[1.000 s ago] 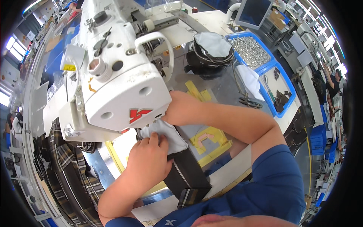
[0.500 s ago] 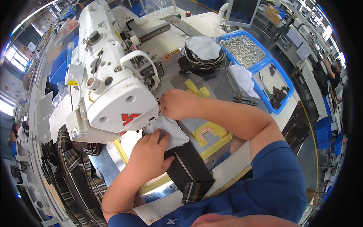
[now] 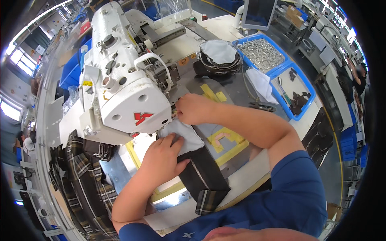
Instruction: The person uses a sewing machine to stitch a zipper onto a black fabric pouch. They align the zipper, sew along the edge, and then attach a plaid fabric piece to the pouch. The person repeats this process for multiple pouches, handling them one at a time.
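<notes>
My left hand [image 3: 165, 154] lies with its fingers spread over a pale grey cloth piece [image 3: 189, 138], pressing it against the work surface beneath the head of a white sewing machine [image 3: 132, 100]. Its thumb reaches the edge of a black fabric strip with a zipper [image 3: 203, 170], which runs from the pale cloth toward my body and ends in a plaid fold. Beside the machine head, my right hand [image 3: 195, 108] is closed, its fingertips pinched together near the needle area. What they grip is hidden.
Plaid garment pieces [image 3: 86, 180] hang at the left. Behind my right hand sits a round bundle of dark fabric with white cloth [image 3: 219, 56]. Blue trays [image 3: 292, 64] hold metal parts and dark scraps. Scissors [image 3: 262, 106] lie beside them. Yellow tape [image 3: 233, 150] marks the work plate.
The whole view has shifted slightly, the machine appearing a little farther right. Both hands keep nearly the same places on the cloth and beside the machine head.
</notes>
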The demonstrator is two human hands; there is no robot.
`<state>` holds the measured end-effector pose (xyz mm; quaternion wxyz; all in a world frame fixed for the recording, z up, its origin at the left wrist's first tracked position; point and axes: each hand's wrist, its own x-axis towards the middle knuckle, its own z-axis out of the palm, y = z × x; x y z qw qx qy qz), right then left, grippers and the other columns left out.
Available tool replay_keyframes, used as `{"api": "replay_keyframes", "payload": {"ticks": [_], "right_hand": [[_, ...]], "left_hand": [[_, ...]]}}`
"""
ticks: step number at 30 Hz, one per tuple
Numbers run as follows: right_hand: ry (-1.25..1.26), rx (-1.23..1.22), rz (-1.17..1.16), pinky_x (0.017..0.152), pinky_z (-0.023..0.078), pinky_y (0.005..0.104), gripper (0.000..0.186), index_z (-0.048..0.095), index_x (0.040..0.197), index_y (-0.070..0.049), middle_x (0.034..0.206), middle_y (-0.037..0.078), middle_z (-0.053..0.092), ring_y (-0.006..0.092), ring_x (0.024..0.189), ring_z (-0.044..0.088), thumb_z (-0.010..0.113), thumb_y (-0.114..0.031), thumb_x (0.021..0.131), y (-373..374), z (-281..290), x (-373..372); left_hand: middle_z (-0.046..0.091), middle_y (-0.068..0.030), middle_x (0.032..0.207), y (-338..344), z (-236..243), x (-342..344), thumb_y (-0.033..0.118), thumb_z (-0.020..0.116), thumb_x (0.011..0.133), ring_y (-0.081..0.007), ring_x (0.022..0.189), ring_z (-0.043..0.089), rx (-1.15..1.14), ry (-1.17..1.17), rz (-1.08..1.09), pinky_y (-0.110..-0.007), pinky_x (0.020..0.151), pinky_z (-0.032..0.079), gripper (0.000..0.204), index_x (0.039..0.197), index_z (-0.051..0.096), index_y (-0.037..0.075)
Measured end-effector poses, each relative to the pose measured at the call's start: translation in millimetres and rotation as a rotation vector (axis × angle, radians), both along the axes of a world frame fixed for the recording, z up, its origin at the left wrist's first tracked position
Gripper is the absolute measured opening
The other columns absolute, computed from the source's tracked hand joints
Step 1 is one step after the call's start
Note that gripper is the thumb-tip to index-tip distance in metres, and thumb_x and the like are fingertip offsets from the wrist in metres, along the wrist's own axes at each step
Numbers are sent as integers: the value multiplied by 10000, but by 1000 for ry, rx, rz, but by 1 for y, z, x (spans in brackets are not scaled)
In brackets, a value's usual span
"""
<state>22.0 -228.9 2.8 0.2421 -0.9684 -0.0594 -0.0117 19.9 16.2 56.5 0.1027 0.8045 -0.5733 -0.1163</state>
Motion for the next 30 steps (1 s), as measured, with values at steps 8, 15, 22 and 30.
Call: {"api": "replay_keyframes", "payload": {"ticks": [8,15,22,30], "right_hand": [[-27,12,-35,858,586,524,284,746,845,49,913,276,745,458,939,728,685,-227,875,-11,-3,-13],[9,440,-191,857,593,432,501,745,1081,51,1011,225,768,380,952,745,768,-428,938,-43,-3,-77],[179,417,240,895,561,488,590,719,1202,27,1200,246,721,411,1068,705,824,-460,886,9,11,-192],[318,482,519,785,515,498,247,709,985,20,903,234,722,428,896,694,706,-223,945,44,65,-212]], "left_hand": [[720,-189,1232,-11,2,-10,219,832,864,-394,1115,692,-171,25,2,-458,979,560,428,1221,704,20],[745,-154,991,-17,-2,-31,67,817,874,-331,911,724,-504,36,153,-407,836,582,201,1048,737,8],[719,-89,1133,91,50,-16,22,687,1019,-163,1008,680,-1557,456,657,-315,936,562,197,1211,667,-18],[657,-104,1135,136,75,-60,148,768,956,-208,1027,606,-1060,-238,984,-354,951,498,363,1247,647,-32]]}}
